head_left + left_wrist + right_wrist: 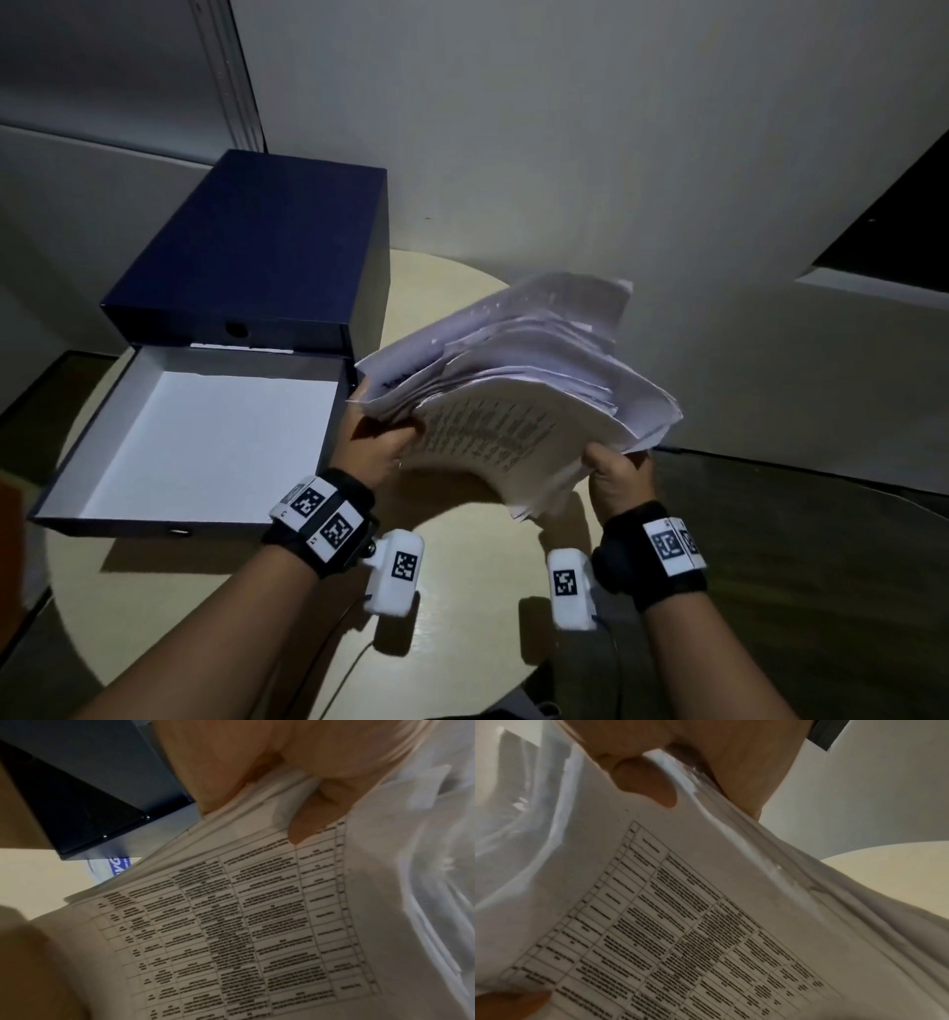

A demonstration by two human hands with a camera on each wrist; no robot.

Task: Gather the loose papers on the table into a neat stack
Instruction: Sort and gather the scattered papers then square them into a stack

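A thick, uneven bundle of white printed papers (518,390) hangs tilted above the round beige table (462,591), its sheets fanned and ragged at the far edge. My left hand (377,437) grips the bundle's left edge, thumb on the printed sheet. My right hand (616,475) grips its right lower edge. In the left wrist view the thumb (316,815) presses on a page with a printed grid (244,923). In the right wrist view a thumb (644,780) pinches the same bundle (680,923) at its edge.
A dark blue box (154,519) with a white inside lies open on the table's left, its lid (257,246) standing up behind it. A pale wall rises just beyond the table. The table's near middle is bare wood.
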